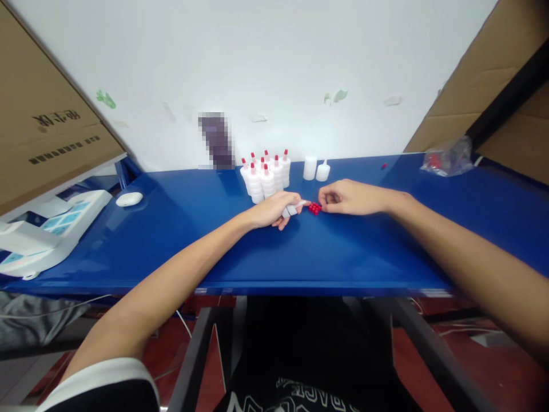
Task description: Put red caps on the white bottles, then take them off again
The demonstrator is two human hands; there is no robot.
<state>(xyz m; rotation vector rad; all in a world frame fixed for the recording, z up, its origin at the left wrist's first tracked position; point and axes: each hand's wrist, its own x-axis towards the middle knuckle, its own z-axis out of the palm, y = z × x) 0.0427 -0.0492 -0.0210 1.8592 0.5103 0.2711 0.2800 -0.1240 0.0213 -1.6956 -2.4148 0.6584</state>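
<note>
Currently, from the head view, the left hand [277, 210] has its fingers clamped on a white plastic piece with a pointed tip [290, 211], beside small red caps [315, 209] clustered between the front and back edges of the glossy blue desk [274, 257]. The right hand [349, 197] curls at the caps' right side, though whether its fingertips pinch one I cannot tell; white plastic bottles with red tips [266, 182] stand near the back edge.

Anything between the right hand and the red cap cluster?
Nothing visible. The right hand is at the right edge of the red cap cluster; the left hand, holding a white nozzled piece, is on its left.
</note>
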